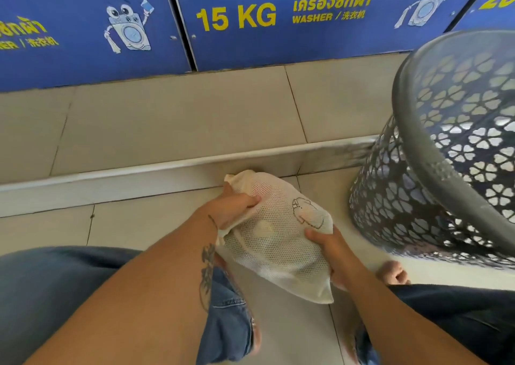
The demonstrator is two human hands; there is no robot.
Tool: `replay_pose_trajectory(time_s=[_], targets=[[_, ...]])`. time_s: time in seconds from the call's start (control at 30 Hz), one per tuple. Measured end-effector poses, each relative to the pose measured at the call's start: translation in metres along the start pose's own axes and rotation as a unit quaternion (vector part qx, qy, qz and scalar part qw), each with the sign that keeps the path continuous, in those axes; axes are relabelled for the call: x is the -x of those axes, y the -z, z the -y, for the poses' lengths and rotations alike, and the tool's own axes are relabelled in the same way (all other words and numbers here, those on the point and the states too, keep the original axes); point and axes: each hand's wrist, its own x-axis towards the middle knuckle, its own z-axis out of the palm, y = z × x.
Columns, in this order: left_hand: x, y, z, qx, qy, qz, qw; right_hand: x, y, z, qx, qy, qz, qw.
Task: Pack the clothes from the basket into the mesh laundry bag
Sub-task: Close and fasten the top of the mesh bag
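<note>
Both my hands are on the mesh laundry bag [276,236], held above the floor [145,225] between my knees, roughly frame centre and a bit toward 5 o'clock. Left hand [237,207] is closed on the bag's upper-left edge at about 10 o'clock of the bag, fingers curled into the mesh, some fabric bunched under the palm. Right hand [330,253] is clamped on the bag's right side at about 4 o'clock, thumb on top and fingers wrapped under. The bag looks plump, pale stuff showing through the mesh, so I judge clothes are already inside; cannot tell how many pieces. Cannot see where the opening is or whether it is closed. Basket [451,152] sits at 3 o'clock of the bag, near but not touching, tipped toward me so I look into it. Through the holes I see dark shapes low down; cannot tell whether that is clothing or shadow. Blue washer panels [237,30] across 12 o'clock, my bare foot [393,272] at 4 o'clock. Step in hand, my read: late packing, settling or closing the bag. Next move calls for freeing my right hand to check the basket at 3 o'clock, left hand holding the bag.
</note>
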Motion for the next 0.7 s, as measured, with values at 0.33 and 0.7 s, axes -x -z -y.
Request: replay_pose_trajectory(time_s=[0.33,0.7], targets=[[0.113,0.029,-0.016,0.001,-0.171,-0.004,0.985,0.117,-0.036,0.063,0.193,0.303,-0.079,0.930],[0.205,0.139,-0.062,0.154,-0.327,-0.130,0.923,0.165,-0.123,0.233,0.294,0.502,-0.108,0.806]])
